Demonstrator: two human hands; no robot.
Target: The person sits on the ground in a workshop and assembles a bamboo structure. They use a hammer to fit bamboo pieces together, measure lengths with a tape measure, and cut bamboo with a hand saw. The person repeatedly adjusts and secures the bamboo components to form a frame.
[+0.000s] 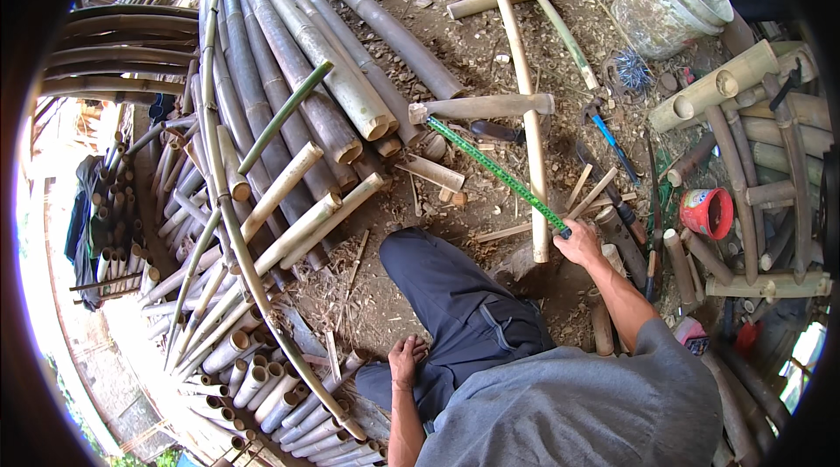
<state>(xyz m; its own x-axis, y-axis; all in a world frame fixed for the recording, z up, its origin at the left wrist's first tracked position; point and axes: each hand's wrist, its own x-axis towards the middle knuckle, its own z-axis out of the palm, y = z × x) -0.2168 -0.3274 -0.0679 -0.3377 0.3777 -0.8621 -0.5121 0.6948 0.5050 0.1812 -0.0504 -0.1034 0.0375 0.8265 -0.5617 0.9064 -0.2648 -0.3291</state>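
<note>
Dark-blue trousers [446,279] lay beneath the left hand [408,357], fingers curled, contents indeterminable. The right hand [577,244] grasped the near end of a green rod [499,172]; its far end reached a bamboo piece [481,106] beside the right edge of a bamboo pile [337,86].

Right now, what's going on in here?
A seated person grips a green patterned rod in the right hand; in this view its far end meets one end of a short bamboo piece, which crosses a long pale pole. The left hand lies loosely curled by the folded leg. Bamboo poles lie heaped to the left.
</note>
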